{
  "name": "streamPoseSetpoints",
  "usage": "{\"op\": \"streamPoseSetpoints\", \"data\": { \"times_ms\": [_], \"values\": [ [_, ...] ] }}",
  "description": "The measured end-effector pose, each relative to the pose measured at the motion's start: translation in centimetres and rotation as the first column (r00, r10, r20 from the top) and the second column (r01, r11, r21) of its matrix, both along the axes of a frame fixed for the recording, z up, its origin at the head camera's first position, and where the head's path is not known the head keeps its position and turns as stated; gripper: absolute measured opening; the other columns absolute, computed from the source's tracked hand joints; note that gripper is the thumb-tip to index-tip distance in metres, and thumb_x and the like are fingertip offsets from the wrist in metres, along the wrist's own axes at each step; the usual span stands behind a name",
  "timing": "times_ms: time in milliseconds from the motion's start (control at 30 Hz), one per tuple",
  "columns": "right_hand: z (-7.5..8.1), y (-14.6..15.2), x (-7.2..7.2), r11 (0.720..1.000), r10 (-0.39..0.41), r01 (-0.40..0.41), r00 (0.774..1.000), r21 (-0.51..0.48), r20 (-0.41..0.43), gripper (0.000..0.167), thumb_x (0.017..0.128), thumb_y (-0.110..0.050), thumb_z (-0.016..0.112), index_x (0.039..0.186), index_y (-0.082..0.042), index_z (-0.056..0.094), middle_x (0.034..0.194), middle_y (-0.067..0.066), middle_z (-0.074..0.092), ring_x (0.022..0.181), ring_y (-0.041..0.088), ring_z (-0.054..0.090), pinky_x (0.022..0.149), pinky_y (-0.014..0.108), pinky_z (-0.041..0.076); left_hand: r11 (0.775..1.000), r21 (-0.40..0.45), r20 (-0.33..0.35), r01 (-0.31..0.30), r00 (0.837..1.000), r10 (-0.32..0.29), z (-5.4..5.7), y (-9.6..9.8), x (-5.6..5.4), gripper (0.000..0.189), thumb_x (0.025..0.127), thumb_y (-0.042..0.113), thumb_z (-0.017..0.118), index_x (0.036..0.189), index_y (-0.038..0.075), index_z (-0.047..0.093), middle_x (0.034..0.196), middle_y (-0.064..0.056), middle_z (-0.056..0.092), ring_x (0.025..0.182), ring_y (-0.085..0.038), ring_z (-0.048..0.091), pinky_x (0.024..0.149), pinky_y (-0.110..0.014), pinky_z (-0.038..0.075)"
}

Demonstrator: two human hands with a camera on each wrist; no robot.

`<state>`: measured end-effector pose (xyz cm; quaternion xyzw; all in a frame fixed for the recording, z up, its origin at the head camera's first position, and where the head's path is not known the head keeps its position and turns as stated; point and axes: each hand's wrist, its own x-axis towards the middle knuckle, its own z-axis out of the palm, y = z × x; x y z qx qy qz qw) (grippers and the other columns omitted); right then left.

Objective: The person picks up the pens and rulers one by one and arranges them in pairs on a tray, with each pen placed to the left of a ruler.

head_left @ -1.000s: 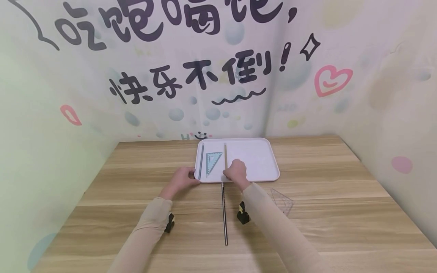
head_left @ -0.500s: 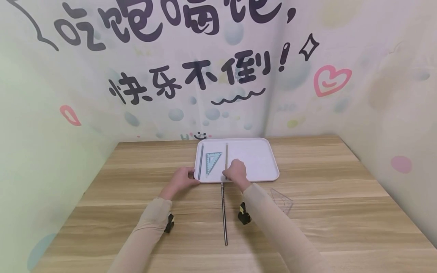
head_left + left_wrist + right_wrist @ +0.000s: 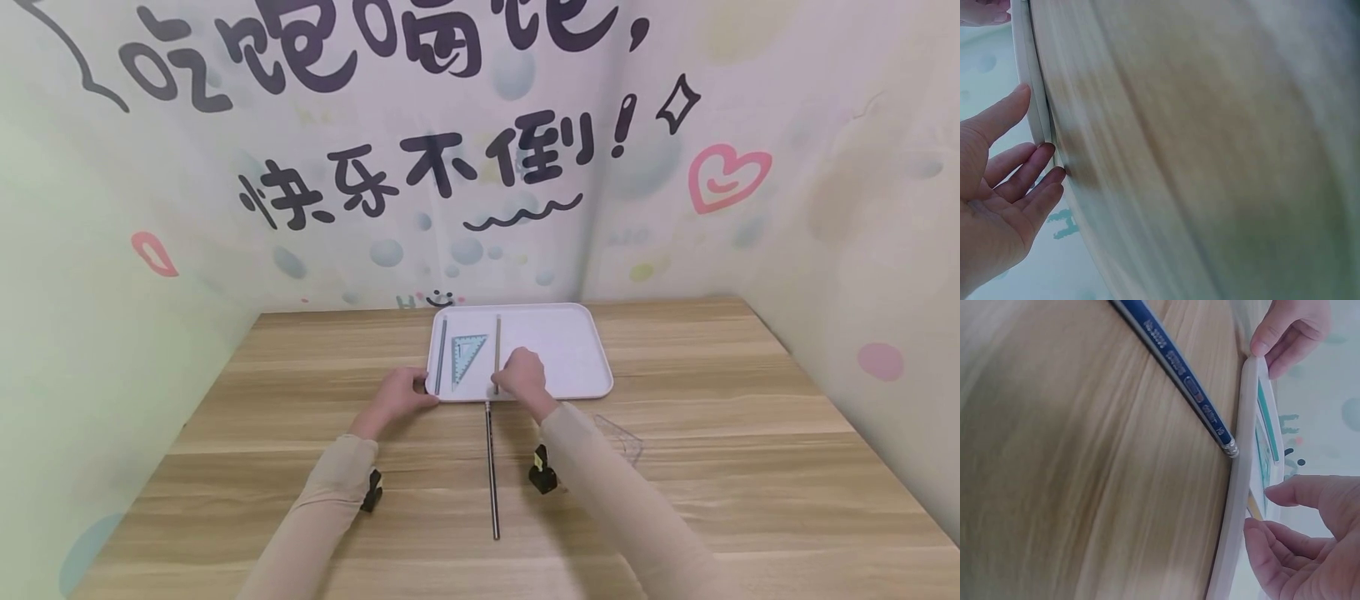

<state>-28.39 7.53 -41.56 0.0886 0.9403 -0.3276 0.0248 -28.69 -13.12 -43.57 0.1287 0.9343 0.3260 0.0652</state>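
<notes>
At the front left corner of the white tray (image 3: 570, 350), my left hand (image 3: 397, 393) grips the rim, thumb (image 3: 1013, 106) on the front side and fingertips at the corner. Over the tray's front edge is my right hand (image 3: 523, 375). Its thumb and index finger stand apart around the lower end of a tan pencil (image 3: 498, 342) lying lengthwise in the tray. Left of that pencil lie a light-blue set square (image 3: 457, 367) and a blue-green pencil (image 3: 441, 354). A dark blue striped pencil (image 3: 1179, 372) lies on the table, its ferrule end right at the tray's front edge.
A clear set square (image 3: 630, 437) lies on the wooden table (image 3: 300, 383), partly hidden by the right sleeve. Black wrist cameras sit under both forearms. A printed wall cloth (image 3: 337, 267) hangs right behind the tray.
The tan pencil's lower end has shifted slightly right and now lies straighter in the tray. My right hand and forearm have moved a little right; the left hand stays at the corner.
</notes>
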Motion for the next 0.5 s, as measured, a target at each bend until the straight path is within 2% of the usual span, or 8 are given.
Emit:
{"op": "streamPoseSetpoints", "data": {
  "times_ms": [133,233,300,333,400,500],
  "values": [
    [0.05,0.14,-0.11,1.0,0.019,-0.019,1.0,-0.003,0.008,0.044,0.073,-0.012,0.067,0.046,-0.013,0.032,0.044,-0.005,0.025,0.042,0.008,0.022,0.039,0.022,0.02,1.0,-0.006,0.0,0.001,1.0,-0.001,0.1,0.06,0.06,0.024,0.073,0.014,0.074,0.093,0.004,0.066,0.08,-0.004,0.059,0.075,-0.017,0.047,0.072,-0.032,0.039],
    [0.1,0.16,0.02,0.999,0.031,-0.031,0.999,0.006,-0.006,0.03,0.073,-0.013,0.067,0.053,-0.008,0.047,0.05,-0.002,0.037,0.046,0.01,0.03,0.042,0.022,0.026,1.0,-0.007,-0.003,0.005,1.0,-0.005,0.14,0.07,0.07,0.024,0.073,0.014,0.074,0.092,0.003,0.066,0.08,-0.003,0.059,0.075,-0.017,0.047,0.072,-0.032,0.039],
    [0.16,0.18,0.17,0.999,0.043,-0.043,0.999,0.018,-0.017,0.016,0.073,-0.014,0.067,0.066,-0.003,0.059,0.06,0.003,0.052,0.052,0.012,0.039,0.046,0.024,0.033,1.0,-0.006,-0.005,0.007,1.0,-0.008,0.18,0.05,0.07,0.023,0.073,0.014,0.074,0.092,0.003,0.066,0.08,-0.003,0.059,0.076,-0.017,0.048,0.073,-0.033,0.039],
    [0.21,0.2,0.27,0.999,0.051,-0.05,0.998,0.021,-0.027,0.015,0.073,-0.015,0.068,0.076,0.0,0.063,0.07,0.006,0.059,0.057,0.014,0.045,0.05,0.025,0.038,1.0,-0.006,-0.006,0.008,1.0,-0.008,0.21,0.08,0.08,0.023,0.073,0.014,0.074,0.092,0.003,0.066,0.08,-0.003,0.059,0.075,-0.017,0.048,0.073,-0.033,0.04],
    [0.31,0.27,0.43,0.997,0.066,-0.065,0.997,0.028,-0.039,0.029,0.073,-0.016,0.068,0.094,0.003,0.064,0.09,0.013,0.064,0.07,0.018,0.054,0.061,0.03,0.046,1.0,-0.011,-0.012,0.012,1.0,-0.012,0.23,0.07,0.04,0.023,0.073,0.014,0.074,0.091,0.003,0.066,0.08,-0.003,0.059,0.075,-0.017,0.047,0.072,-0.033,0.039],
    [0.57,0.38,0.66,0.996,0.087,-0.086,0.996,0.036,-0.038,0.043,0.073,-0.017,0.067,0.11,0.004,0.059,0.11,0.018,0.06,0.091,0.027,0.059,0.076,0.037,0.048,1.0,-0.021,-0.018,0.015,1.0,-0.015,0.22,0.02,0.03,0.022,0.073,0.013,0.074,0.091,0.003,0.066,0.08,-0.004,0.059,0.074,-0.017,0.047,0.071,-0.032,0.038]
  ]
}}
